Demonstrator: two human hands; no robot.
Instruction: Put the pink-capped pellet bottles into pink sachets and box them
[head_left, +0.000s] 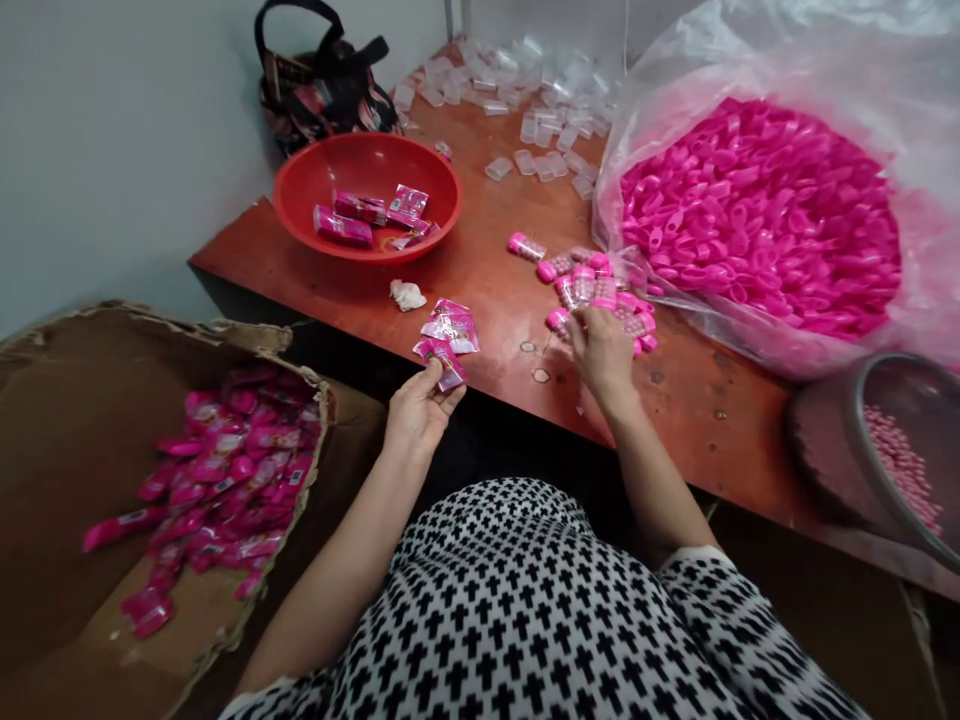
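My left hand [417, 412] pinches a small pink printed wrapper [450, 372] at the table's front edge. Just behind it lie a few more flat pink wrappers [453, 325]. To the right, my right hand [604, 352] reaches down onto a pile of small clear containers with pink caps [583, 284], which look filled with pink beads. Its fingertips are curled at the near side of the pile, and whether they grip one of the containers is hidden. One capped container [526, 246] lies apart at the pile's far left.
A red bowl [367, 250] with several pink packets stands behind my left hand, a crumpled white scrap [407, 295] before it. Clear containers [547, 130] lie behind. Pink caps fill a plastic bag [637, 130]; a grey tub [825, 440] holds pink beads. A cardboard box [60, 420] holds packets.
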